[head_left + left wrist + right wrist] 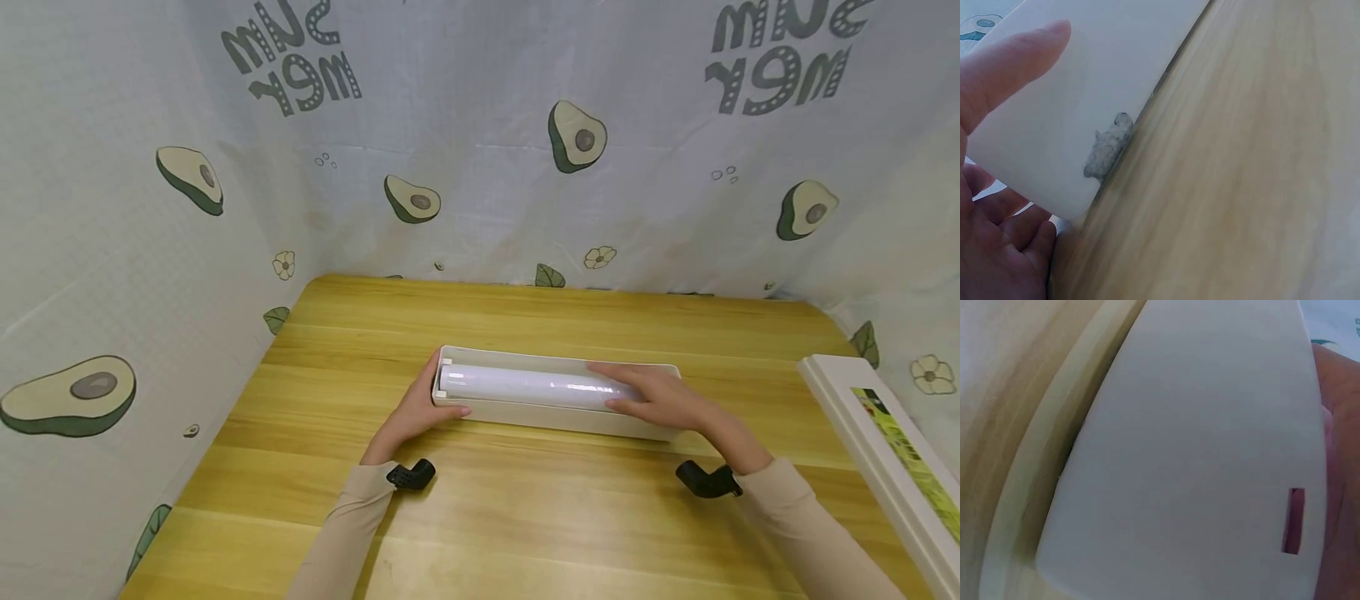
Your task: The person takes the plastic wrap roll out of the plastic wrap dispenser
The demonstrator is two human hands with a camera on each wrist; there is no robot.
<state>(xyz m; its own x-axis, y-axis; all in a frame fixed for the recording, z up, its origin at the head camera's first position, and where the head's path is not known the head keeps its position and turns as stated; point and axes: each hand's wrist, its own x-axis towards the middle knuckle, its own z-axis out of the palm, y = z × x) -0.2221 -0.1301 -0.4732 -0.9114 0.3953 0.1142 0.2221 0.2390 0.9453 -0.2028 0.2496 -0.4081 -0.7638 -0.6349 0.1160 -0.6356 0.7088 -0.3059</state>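
A long white dispenser box [555,412] sits lidless on the wooden table, with a shiny roll of cling film [517,384] lying lengthwise in it. My left hand [416,410] grips the box's left end, thumb along the front wall and fingers around the end. In the left wrist view, a grey fuzzy patch [1109,147] marks the wall's lower edge. Over the other end, my right hand [660,396] holds the roll between thumb and fingers, hiding its right tip. Through a small slot [1294,520] in the box wall, skin shows in the right wrist view.
A long white lid [840,400] with a yellow-green label [907,454] lies along the table's right side. Wood-grain tabletop [525,517] surrounds the box. Pale curtains [487,150] with avocado prints hang behind and at both sides.
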